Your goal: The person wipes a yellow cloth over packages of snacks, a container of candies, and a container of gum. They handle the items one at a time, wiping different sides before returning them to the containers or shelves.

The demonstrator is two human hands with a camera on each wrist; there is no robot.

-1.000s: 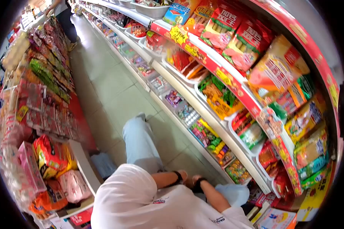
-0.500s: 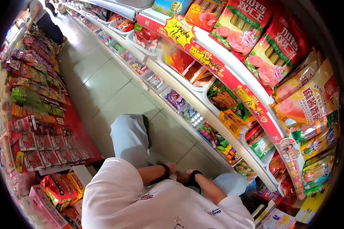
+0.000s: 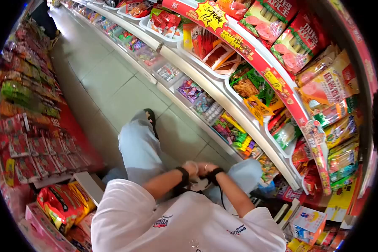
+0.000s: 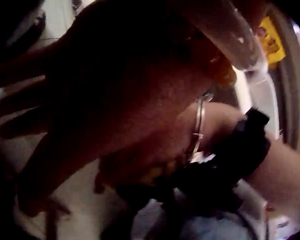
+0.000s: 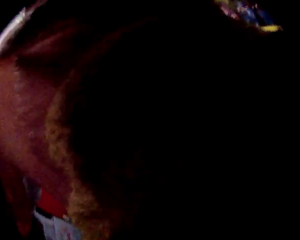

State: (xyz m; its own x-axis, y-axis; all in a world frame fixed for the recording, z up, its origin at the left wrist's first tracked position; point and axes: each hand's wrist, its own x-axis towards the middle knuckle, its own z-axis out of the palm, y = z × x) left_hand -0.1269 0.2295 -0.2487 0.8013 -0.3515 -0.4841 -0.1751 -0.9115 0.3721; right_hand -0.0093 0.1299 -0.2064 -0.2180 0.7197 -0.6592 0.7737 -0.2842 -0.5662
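Note:
In the head view my left hand [image 3: 190, 168] and right hand [image 3: 206, 168] meet low in front of the body, between the knees, each with a black strap at the wrist. Up close in the left wrist view, the left hand [image 4: 105, 100] is dark, its fingers [image 4: 20, 107] straight and spread. The right hand [image 4: 155, 155] lies behind and below it, overlapped by it, with a thin bracelet [image 4: 200, 127] at the wrist. Most of the right wrist view is black; I cannot tell how the right fingers lie. No held item shows.
A shelf of snacks curves along the right, with a red price strip [image 3: 250, 52], sausage packs [image 3: 300, 44] and white trays of packets. Candy bins [image 3: 191, 90] line the lower shelf. Hanging packets [image 3: 23, 145] and a red-yellow bag [image 3: 63, 203] stand at left. A tiled aisle [image 3: 117, 90] lies between.
The head view has shifted, bringing the shelf's sausage packs closer. Both hands now appear higher in it, still together. The person far down the aisle has moved mostly out of view.

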